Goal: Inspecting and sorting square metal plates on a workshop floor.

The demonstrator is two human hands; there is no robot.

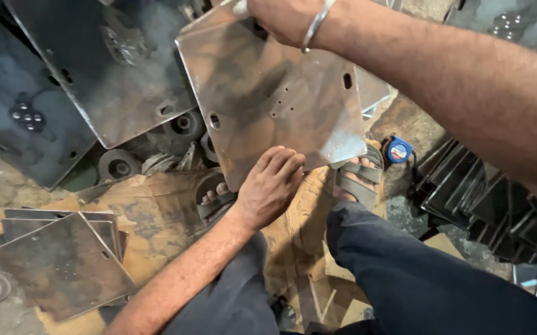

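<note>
Square steel plate [275, 99] stands tilted on the floor between the sandalled feet. Left hand [271, 183] grip pinches its lower edge; right hand [281, 18] clamps the top corner, fingers partly cropped. Likely heavy, rigid, sharp-edged; hold opposite edges, clear of holes.

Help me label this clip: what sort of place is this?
Probably a metal fabrication workshop: both hands hold a square steel plate with punched holes, more such plates lie stacked on the floor, and round metal discs lie among them.
</note>
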